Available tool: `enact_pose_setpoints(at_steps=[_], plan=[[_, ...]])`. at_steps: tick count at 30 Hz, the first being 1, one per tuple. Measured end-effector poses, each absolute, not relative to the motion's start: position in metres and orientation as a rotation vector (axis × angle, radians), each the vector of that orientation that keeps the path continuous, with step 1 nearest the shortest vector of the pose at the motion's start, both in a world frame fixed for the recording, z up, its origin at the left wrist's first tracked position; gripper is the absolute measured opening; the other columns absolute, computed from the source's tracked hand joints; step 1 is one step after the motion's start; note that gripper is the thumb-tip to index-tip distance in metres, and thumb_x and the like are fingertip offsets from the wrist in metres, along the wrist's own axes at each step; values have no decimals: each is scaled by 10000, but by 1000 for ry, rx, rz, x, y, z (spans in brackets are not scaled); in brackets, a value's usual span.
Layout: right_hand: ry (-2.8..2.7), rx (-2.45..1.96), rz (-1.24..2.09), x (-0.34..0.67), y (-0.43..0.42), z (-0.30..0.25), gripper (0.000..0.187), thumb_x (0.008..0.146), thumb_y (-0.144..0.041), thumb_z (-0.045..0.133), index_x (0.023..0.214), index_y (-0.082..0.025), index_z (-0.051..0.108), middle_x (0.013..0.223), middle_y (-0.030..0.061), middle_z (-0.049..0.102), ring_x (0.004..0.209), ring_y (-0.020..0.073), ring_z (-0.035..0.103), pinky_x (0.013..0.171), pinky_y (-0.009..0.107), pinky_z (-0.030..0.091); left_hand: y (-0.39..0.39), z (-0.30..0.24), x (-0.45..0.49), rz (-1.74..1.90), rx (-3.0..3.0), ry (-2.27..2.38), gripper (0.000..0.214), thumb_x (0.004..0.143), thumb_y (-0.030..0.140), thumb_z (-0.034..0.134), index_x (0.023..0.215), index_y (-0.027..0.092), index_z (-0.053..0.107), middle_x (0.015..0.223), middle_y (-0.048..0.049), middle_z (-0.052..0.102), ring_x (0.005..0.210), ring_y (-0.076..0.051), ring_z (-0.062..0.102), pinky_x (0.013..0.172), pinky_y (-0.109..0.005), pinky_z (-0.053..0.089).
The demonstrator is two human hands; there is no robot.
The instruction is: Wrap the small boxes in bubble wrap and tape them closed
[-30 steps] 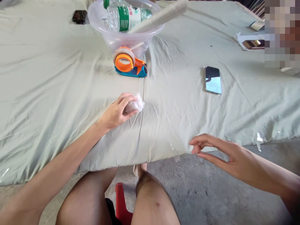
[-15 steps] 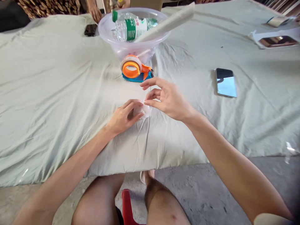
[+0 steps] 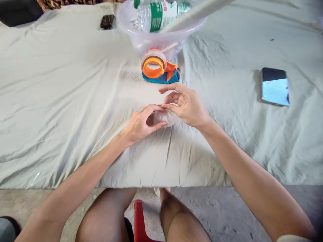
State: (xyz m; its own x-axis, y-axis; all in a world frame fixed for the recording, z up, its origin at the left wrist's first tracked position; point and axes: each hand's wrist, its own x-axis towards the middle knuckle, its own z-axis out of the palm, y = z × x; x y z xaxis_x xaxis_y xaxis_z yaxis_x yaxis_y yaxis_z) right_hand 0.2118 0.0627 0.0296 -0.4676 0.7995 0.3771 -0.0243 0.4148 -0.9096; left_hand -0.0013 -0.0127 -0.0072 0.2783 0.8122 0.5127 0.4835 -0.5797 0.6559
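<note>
A small lump wrapped in clear plastic (image 3: 165, 117) lies on the pale green cloth (image 3: 63, 101) near its front edge. My left hand (image 3: 141, 122) curls round the lump's left side, thumb below and fingers above. From the right, my right hand (image 3: 185, 104) pinches the top of the wrap with thumb and forefinger, the other fingers spread above. Just beyond both hands sits an orange and blue tape dispenser (image 3: 158, 67).
A clear plastic bowl (image 3: 141, 30) at the back holds a green-labelled water bottle (image 3: 161, 10) and a pale roll. A phone (image 3: 274, 86) lies face up at the right, a dark phone (image 3: 107, 21) at the back. My knees and a red stool (image 3: 140, 222) are below the edge.
My right hand came up from below the table edge on the right to the wrapped lump and now pinches it. My left hand has kept its hold.
</note>
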Motion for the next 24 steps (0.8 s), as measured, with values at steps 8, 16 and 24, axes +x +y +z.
enact_pose_setpoints(at_steps=[8,16,24], plan=[[-1835,-605,1006,210,61,17,342,912,-170,817,1234,-283,800,1304,31,731,870,143,717,921,368,689,-14,-10,0,1212,2188,1163,506,1072,502,795,1444,280,534,1401,-91,778,1200,-243,841,838,-302,687],[-1869,-580,868,211,59,15,220,1026,-304,811,1243,-288,784,1291,46,713,896,164,723,947,406,689,-17,-7,-1,1178,2260,1222,343,1094,503,775,1266,250,619,1296,-79,836,818,-157,819,752,-291,682],[-1871,-522,800,210,62,8,262,1085,-473,779,1268,-286,762,1283,55,715,904,174,741,938,416,708,-14,-6,1,1270,2368,1183,290,1111,482,735,1194,217,648,1455,-166,761,1302,-277,799,887,-340,728]])
